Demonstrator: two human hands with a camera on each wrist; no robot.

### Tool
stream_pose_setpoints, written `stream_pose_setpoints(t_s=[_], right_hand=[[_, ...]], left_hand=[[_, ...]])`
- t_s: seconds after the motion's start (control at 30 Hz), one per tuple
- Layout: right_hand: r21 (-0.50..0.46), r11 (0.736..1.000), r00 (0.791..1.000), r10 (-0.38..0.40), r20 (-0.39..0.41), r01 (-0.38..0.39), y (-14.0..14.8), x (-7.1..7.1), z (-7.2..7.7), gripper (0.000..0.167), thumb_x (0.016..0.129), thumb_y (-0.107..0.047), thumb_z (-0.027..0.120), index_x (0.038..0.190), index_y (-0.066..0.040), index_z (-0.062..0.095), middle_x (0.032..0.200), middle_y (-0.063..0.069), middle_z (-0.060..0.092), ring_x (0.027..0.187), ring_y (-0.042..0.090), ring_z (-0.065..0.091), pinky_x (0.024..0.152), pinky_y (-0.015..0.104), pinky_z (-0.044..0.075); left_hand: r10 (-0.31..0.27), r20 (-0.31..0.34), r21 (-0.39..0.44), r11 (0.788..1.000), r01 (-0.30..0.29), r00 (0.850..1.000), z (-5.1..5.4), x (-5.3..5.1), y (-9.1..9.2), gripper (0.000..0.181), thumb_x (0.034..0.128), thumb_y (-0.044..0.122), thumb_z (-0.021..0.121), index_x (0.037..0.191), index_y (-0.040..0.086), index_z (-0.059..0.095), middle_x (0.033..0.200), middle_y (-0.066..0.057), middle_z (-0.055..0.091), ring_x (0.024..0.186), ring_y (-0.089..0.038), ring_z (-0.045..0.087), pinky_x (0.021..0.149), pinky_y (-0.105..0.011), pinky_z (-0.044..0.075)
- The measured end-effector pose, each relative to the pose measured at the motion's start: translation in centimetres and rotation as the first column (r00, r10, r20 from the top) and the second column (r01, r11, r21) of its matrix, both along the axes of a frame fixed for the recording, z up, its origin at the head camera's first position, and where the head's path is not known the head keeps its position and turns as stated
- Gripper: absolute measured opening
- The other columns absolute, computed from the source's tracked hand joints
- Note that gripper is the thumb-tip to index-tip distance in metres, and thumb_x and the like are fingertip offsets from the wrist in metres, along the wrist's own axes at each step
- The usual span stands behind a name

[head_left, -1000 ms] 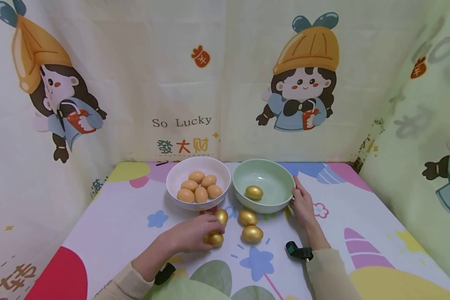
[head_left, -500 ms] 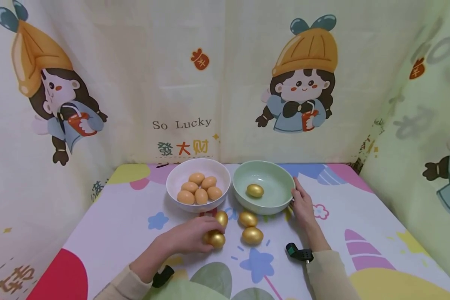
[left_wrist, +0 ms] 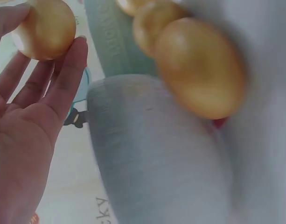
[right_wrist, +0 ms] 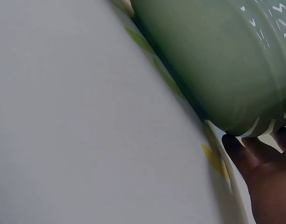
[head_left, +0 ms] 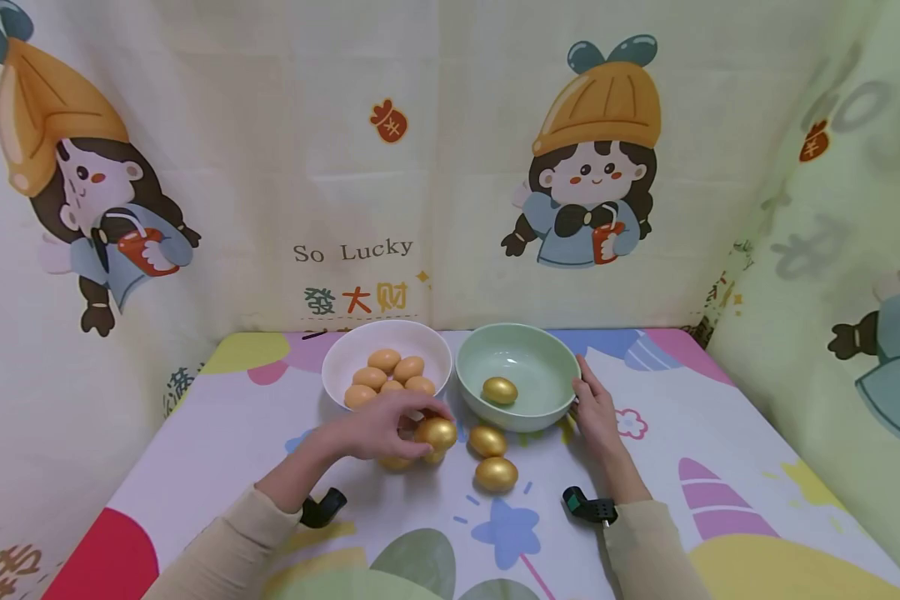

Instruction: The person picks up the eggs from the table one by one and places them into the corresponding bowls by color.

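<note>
My left hand [head_left: 390, 423] pinches a golden egg [head_left: 437, 434] between thumb and fingers, raised a little above the table in front of the white bowl [head_left: 332, 367]. Beneath that hand lie more golden eggs, partly hidden; one golden egg [head_left: 396, 463] shows at its lower edge. My right hand [head_left: 598, 421] rests against the right outer side of the green bowl [head_left: 543, 367], its fingertips touching the wall in the right wrist view. Inside the green bowl is one golden egg [head_left: 500, 391]. In front of it sit two others, a nearer egg [head_left: 497, 474] and a farther egg [head_left: 487, 442].
Several brown eggs [head_left: 384, 360] fill the white bowl, which stands close beside the green one at the back. A patterned cloth [head_left: 510, 529] covers the table. Printed curtains [head_left: 465, 167] hang behind and at both sides.
My left hand has lifted a golden egg off the table and moved slightly up, toward the bowls. The right hand stays at the green bowl. The head view has shifted slightly.
</note>
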State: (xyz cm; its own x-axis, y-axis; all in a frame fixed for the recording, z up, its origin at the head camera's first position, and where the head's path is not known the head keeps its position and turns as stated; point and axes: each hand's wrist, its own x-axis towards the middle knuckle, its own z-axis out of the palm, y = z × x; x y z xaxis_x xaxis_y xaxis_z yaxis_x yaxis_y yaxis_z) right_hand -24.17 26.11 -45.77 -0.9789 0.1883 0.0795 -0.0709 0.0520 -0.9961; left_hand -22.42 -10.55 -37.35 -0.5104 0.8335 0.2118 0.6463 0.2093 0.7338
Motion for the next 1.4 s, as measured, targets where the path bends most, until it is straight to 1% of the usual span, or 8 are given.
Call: stream_pose_setpoints(t_s=[0.27, 0.57, 0.7, 0.9, 1.07, 1.23, 1.33, 1.4], right_hand=[[-0.053, 0.999, 1.0, 0.009, -0.017, -0.01, -0.1, 0.0, 0.1, 0.054, 0.109, -0.017, 0.034, 0.162, -0.017, 0.02, 0.167, -0.001, 0.015, 0.148, 0.025, 0.026, 0.113, 0.04, 0.032], [-0.06, 0.998, 1.0, 0.007, -0.008, -0.008, -0.1, 0.1, 0.0, 0.054, 0.11, -0.019, 0.035, 0.162, -0.019, 0.021, 0.167, -0.002, 0.015, 0.147, 0.024, 0.028, 0.114, 0.041, 0.032], [-0.057, 0.998, 1.0, -0.004, -0.011, 0.003, -0.1, -0.1, -0.1, 0.055, 0.109, -0.019, 0.036, 0.162, -0.017, 0.021, 0.167, -0.001, 0.015, 0.147, 0.025, 0.026, 0.113, 0.04, 0.032], [-0.059, 0.998, 1.0, -0.007, -0.01, 0.007, -0.3, -0.2, -0.1, 0.054, 0.109, -0.018, 0.036, 0.161, -0.017, 0.023, 0.166, -0.001, 0.017, 0.147, 0.026, 0.028, 0.113, 0.04, 0.033], [-0.031, 1.0, 1.0, -0.002, -0.024, 0.002, -0.6, -0.3, -0.2, 0.054, 0.109, -0.018, 0.035, 0.161, -0.017, 0.023, 0.166, 0.0, 0.019, 0.146, 0.026, 0.03, 0.111, 0.04, 0.034], [-0.035, 0.999, 1.0, -0.013, -0.022, 0.013, -0.6, -0.2, -0.2, 0.054, 0.108, -0.018, 0.037, 0.161, -0.017, 0.024, 0.166, 0.0, 0.02, 0.145, 0.025, 0.031, 0.111, 0.04, 0.034], [-0.041, 0.999, 0.999, -0.02, -0.025, 0.019, -0.5, -0.2, -0.1, 0.054, 0.108, -0.017, 0.037, 0.161, -0.016, 0.025, 0.165, 0.0, 0.021, 0.145, 0.025, 0.032, 0.112, 0.04, 0.033], [-0.043, 0.999, 0.999, -0.022, -0.026, 0.021, -0.4, -0.1, -0.2, 0.054, 0.108, -0.017, 0.037, 0.161, -0.016, 0.025, 0.165, 0.001, 0.021, 0.144, 0.025, 0.032, 0.112, 0.04, 0.033]], left_hand=[[-0.038, 0.072, 0.023, 0.999, 0.036, 0.997, 2.4, -3.1, 1.8, 0.038, 0.09, 0.001, 0.072, 0.126, 0.008, 0.064, 0.123, 0.001, 0.063, 0.111, -0.017, 0.059, 0.099, -0.032, 0.05], [-0.187, 0.003, 0.028, 0.982, 0.187, 0.982, 3.5, -6.4, 3.7, 0.04, 0.0867, -0.002, 0.071, 0.126, 0.002, 0.064, 0.121, -0.004, 0.063, 0.109, -0.019, 0.059, 0.1, -0.035, 0.05], [-0.174, 0.001, -0.022, 0.984, 0.174, 0.985, 3.9, -7.6, 4.6, 0.039, 0.0868, -0.002, 0.071, 0.125, 0.004, 0.066, 0.122, -0.002, 0.063, 0.11, -0.017, 0.059, 0.099, -0.034, 0.049], [-0.153, -0.111, -0.114, 0.984, 0.14, 0.982, 4.5, -9.2, 6.0, 0.038, 0.0875, 0.0, 0.072, 0.125, 0.007, 0.067, 0.122, 0.0, 0.064, 0.108, -0.014, 0.058, 0.096, -0.031, 0.049], [-0.178, -0.184, -0.149, 0.977, 0.152, 0.967, 4.6, -10.1, 7.2, 0.038, 0.087, -0.001, 0.072, 0.125, 0.005, 0.067, 0.123, -0.004, 0.064, 0.107, -0.014, 0.058, 0.094, -0.028, 0.05], [-0.198, -0.281, -0.175, 0.973, 0.153, 0.939, 4.5, -10.9, 8.5, 0.037, 0.0882, 0.001, 0.07, 0.124, 0.005, 0.066, 0.121, -0.005, 0.065, 0.103, -0.014, 0.057, 0.09, -0.031, 0.05], [-0.202, -0.287, -0.186, 0.971, 0.153, 0.936, 4.3, -11.5, 9.2, 0.036, 0.0891, 0.001, 0.069, 0.124, 0.004, 0.066, 0.121, -0.006, 0.065, 0.103, -0.015, 0.057, 0.09, -0.03, 0.05], [-0.203, -0.255, -0.195, 0.968, 0.155, 0.945, 4.2, -11.8, 9.5, 0.036, 0.0894, -0.001, 0.069, 0.125, 0.003, 0.066, 0.123, -0.007, 0.064, 0.105, -0.015, 0.058, 0.092, -0.027, 0.049]])
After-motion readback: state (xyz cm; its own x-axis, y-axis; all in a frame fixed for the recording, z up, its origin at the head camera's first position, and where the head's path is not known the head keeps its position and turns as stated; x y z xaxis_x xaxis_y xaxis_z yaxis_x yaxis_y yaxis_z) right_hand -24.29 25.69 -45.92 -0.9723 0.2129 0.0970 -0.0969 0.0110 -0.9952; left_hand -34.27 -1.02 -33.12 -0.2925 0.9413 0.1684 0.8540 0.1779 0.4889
